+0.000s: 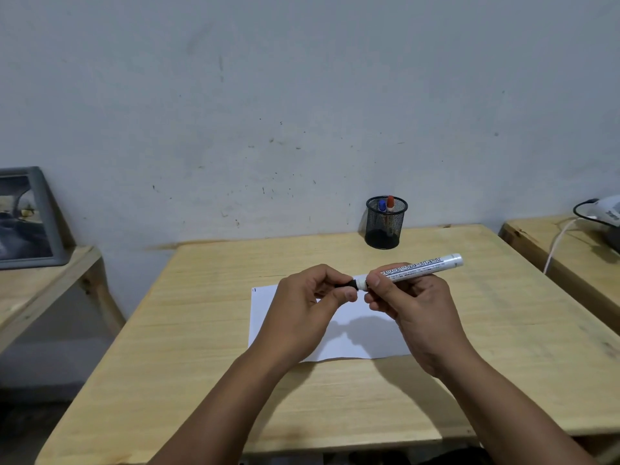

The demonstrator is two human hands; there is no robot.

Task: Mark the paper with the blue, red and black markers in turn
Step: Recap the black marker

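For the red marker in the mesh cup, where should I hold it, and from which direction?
Hold the red marker by its capped top, coming from above. It stands upright in the mesh cup; only the cap rises over the rim. The blue marker stands close on its left, so pinch narrowly.

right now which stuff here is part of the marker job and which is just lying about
Part of the job:
- black marker, held in both hands, left hand, right hand
- paper
- blue marker and red marker in the mesh cup

Just lying about:
- framed picture
- device with cable on the side table
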